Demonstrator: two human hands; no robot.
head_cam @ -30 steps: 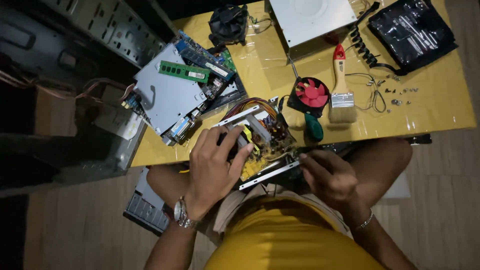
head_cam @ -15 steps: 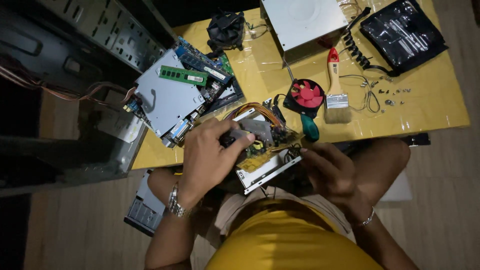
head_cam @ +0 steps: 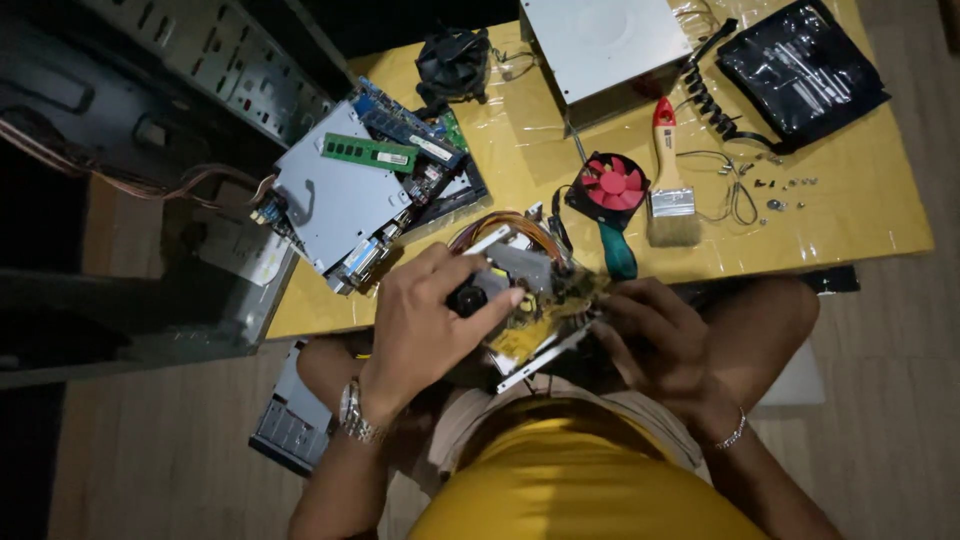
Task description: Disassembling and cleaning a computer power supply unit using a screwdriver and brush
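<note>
A power supply board with coloured wires and a metal frame rests at the near edge of the yellow table, over my lap. My left hand, with a watch on the wrist, grips the board's left side, thumb and fingers around a dark part. My right hand holds the board's right end from below, fingers curled on its edge.
On the table lie a motherboard on a grey metal plate with a green memory stick, a red fan, a green-handled screwdriver, a paintbrush, a black fan, a grey metal box, a black bag. An open computer case stands left.
Both hands have tilted and shifted the board slightly toward me; my left hand has moved its grip further over the dark part.
</note>
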